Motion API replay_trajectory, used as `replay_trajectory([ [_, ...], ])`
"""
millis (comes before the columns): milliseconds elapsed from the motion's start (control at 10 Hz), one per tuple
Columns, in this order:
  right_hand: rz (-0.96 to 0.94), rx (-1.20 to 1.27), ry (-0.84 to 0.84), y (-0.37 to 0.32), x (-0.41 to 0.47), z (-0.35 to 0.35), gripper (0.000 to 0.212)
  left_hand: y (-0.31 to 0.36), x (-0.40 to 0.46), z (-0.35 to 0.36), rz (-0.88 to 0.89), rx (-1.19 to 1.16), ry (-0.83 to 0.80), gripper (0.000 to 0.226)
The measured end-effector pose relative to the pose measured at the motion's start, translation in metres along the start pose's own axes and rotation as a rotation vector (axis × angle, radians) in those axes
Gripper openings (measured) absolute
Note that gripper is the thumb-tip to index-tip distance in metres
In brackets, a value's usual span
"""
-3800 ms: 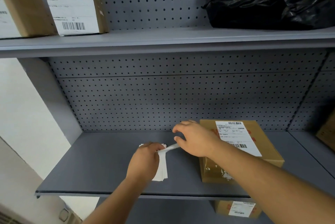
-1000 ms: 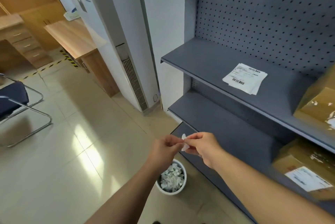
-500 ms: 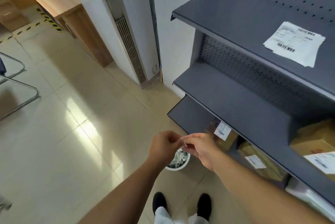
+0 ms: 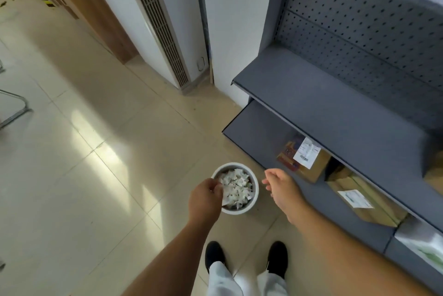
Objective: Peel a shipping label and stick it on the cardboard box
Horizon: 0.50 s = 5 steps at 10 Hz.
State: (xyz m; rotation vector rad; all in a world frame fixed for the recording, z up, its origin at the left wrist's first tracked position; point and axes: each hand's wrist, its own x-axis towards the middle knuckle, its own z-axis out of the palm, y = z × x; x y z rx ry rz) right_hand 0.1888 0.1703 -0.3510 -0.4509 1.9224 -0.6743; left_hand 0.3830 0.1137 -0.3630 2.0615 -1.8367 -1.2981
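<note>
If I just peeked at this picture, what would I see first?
Probably the round white bin on the tiled floor, stuffed with crumpled white paper scraps. The left hand hangs over its near rim with fingers curled, and the right hand floats loosely open just right of it. Further right, grey shelves hold labelled cardboard boxes on the bottom level.

Lighting is bright and even overall. Pale patches of light with soft edges lie on the glossy floor tiles, with mild glare. Shadow is deep under the grey shelf, dimming the cardboard boxes below. Motion blur softens the pegboard and the frame's right side. Wide-angle distortion bends straight lines at the edges.
</note>
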Motion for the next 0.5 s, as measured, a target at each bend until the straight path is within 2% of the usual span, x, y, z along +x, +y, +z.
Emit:
replay_trajectory([
  [500, 0.07, 0.021, 0.015, 0.056, 0.046, 0.033, 0.034, -0.036, 0.039, 0.062, -0.046, -0.062, -0.128, 0.034],
])
